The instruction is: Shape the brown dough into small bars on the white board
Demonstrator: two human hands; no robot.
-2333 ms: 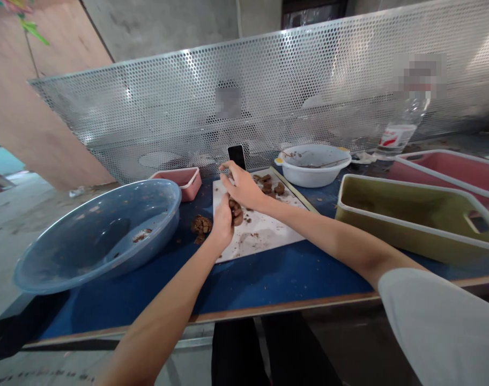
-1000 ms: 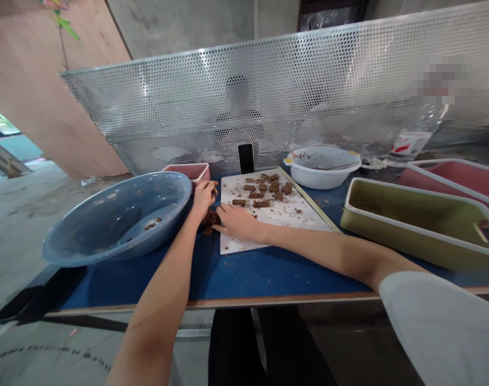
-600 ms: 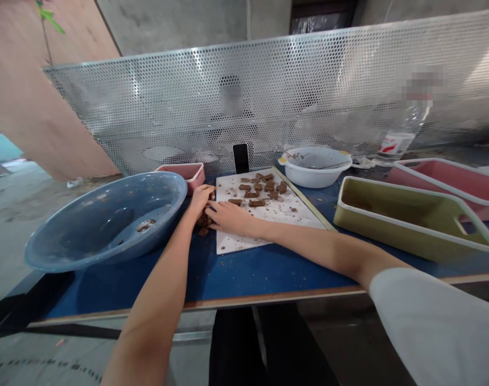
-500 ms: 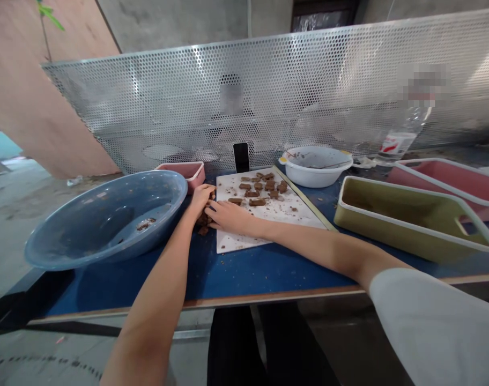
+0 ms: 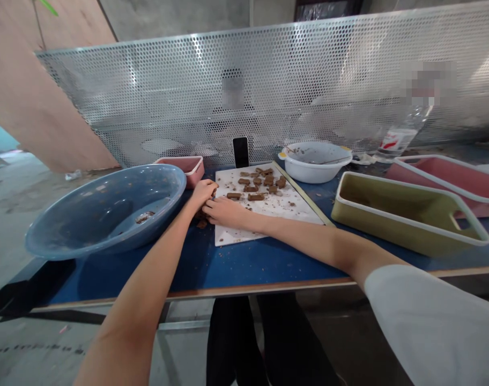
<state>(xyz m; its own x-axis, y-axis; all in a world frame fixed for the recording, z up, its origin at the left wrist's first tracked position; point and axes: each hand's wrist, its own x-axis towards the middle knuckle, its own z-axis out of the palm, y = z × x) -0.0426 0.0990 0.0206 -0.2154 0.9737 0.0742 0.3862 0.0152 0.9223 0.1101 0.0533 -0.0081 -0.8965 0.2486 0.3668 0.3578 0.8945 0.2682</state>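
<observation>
Both hands meet at the left edge of a white board (image 5: 244, 236). My left hand (image 5: 205, 194) has its fingers curled down over a heap of brown chunks (image 5: 202, 222) beside the board. My right hand (image 5: 225, 211) lies across the board's left edge, its bent fingertips against the left hand's fingers. What either hand grips between the fingers is hidden. Several brown, short bar-like pieces (image 5: 256, 197) lie on the board among crumbs, beyond the right hand. A pale yellow-green strip (image 5: 303, 193) runs along the board's right side.
On the left stands a large blue basin (image 5: 108, 214). A small pink bin (image 5: 194, 171) and an upright phone (image 5: 241, 153) are behind the board. To the right are a white bowl (image 5: 315, 171), a green bin (image 5: 393, 222), a pink bin (image 5: 469, 182) and a plastic bottle (image 5: 397, 140).
The fingers of both hands have drawn closer together, and less of the brown heap shows between them. The camera view has shifted slightly. The pieces on the board have stayed put.
</observation>
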